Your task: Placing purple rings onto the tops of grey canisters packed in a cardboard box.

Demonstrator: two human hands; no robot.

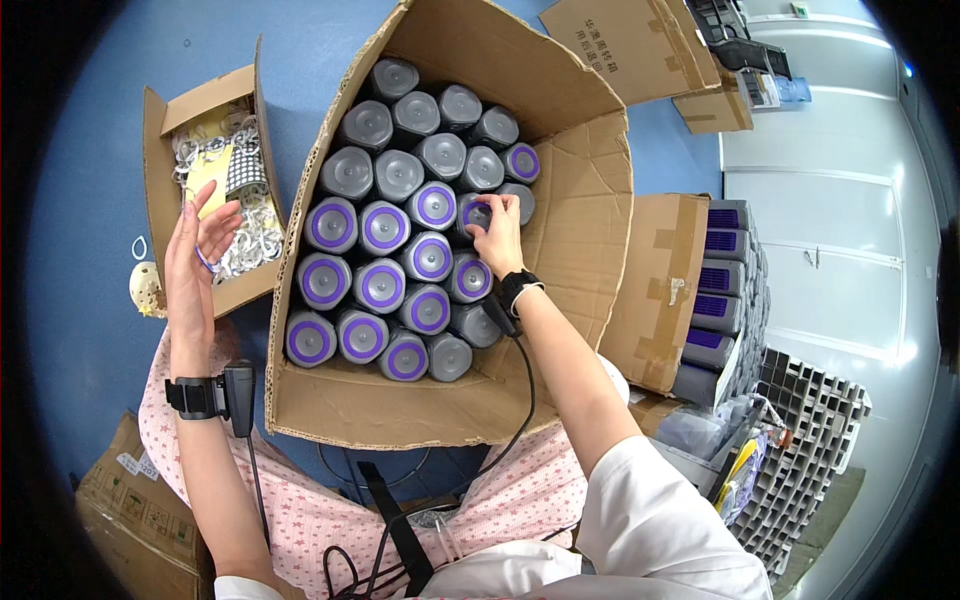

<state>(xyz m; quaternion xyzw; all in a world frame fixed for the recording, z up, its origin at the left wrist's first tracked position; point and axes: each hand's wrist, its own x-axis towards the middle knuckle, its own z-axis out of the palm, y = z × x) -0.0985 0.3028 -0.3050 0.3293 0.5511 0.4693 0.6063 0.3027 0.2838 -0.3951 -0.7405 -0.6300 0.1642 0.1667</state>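
A large cardboard box (580, 200) stands tilted in front of me, packed with several grey cylinders (400, 175); many carry a purple ring (383, 228) on the top. My right hand (497, 232) reaches into the box and presses its fingertips on a purple ring on one cylinder (474, 213) near the right of the pack. My left hand (195, 262) is raised beside the box's left wall, fingers apart, with a purple ring (206, 262) lying against the palm. Both wrists wear black bands with cables.
A smaller open carton (160, 130) at the left holds white rings and a yellow sheet. Another carton (660, 285) at the right stands beside stacked grey-and-purple units (725, 290). More boxes (640, 45) lie behind. A grey grid tray (810, 440) sits lower right.
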